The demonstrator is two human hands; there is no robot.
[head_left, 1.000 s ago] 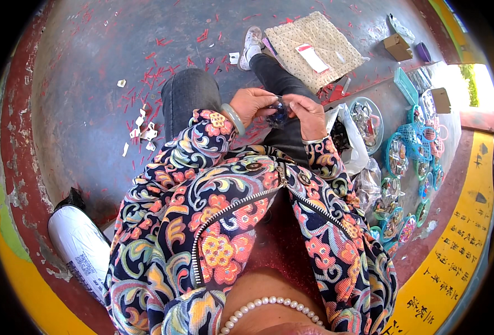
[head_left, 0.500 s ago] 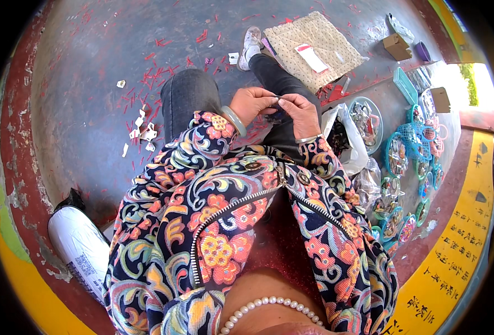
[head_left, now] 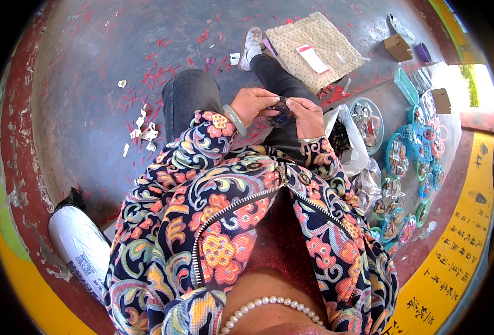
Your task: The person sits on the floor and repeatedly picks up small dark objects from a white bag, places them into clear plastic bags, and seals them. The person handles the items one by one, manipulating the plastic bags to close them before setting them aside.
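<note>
Over my lap, my left hand (head_left: pixel 251 106) and my right hand (head_left: pixel 307 116) face each other. Between their fingertips a small dark piece (head_left: pixel 282 99) is pinched; its kind is too small to make out. Part of it looks like a short black strip spanning the gap. Just beneath, something dark and bluish (head_left: pixel 280 115) shows against my trousers, partly hidden by the fingers. Both hands are closed in a pinch. A pale bangle (head_left: pixel 234 120) circles my left wrist.
Several baskets (head_left: pixel 396 155) and a round tub (head_left: pixel 367 125) of small items stand at right, beside a white plastic bag (head_left: pixel 354 146). A dotted cloth (head_left: pixel 314 42) lies ahead. Red scraps and white pieces (head_left: pixel 145 133) litter the floor. A white roll-shaped bundle (head_left: pixel 79 245) is at lower left.
My right hand has shifted slightly right, away from the left. More of the dark strip between the fingertips now shows.
</note>
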